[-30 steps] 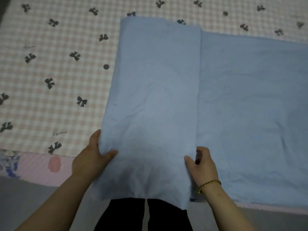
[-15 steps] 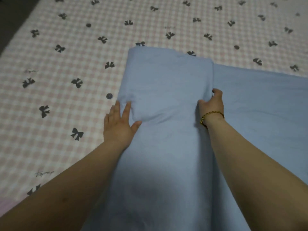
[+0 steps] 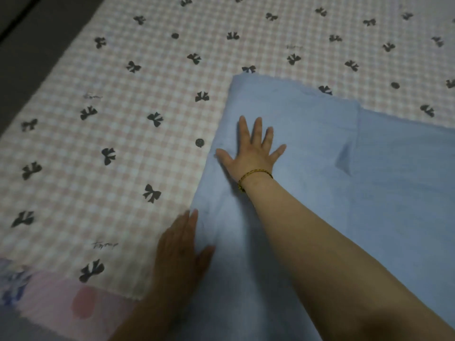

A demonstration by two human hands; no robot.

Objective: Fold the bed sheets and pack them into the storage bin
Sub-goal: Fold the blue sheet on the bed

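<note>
A light blue bed sheet [image 3: 307, 134] lies partly folded on the bed, a folded panel on the left lying over a wider layer that runs off to the right. My right hand [image 3: 253, 151], with a gold bracelet on the wrist, lies flat on the folded panel with fingers spread. My left hand [image 3: 182, 244] is flat too, fingers straight, resting at the sheet's left edge nearer to me, partly on the bed cover. The storage bin is not in view.
The bed cover [image 3: 123, 143] is pink-and-white check with black bows and takes up the left and far part of the view. Its near edge shows a pink border [image 3: 61, 301] at the lower left. Dark floor [image 3: 29, 33] lies beyond the bed's upper left corner.
Both hands let go of the sheet's edges and flattened out. The right hand moved left onto the folded panel; the left hand drew back toward me along the left edge.
</note>
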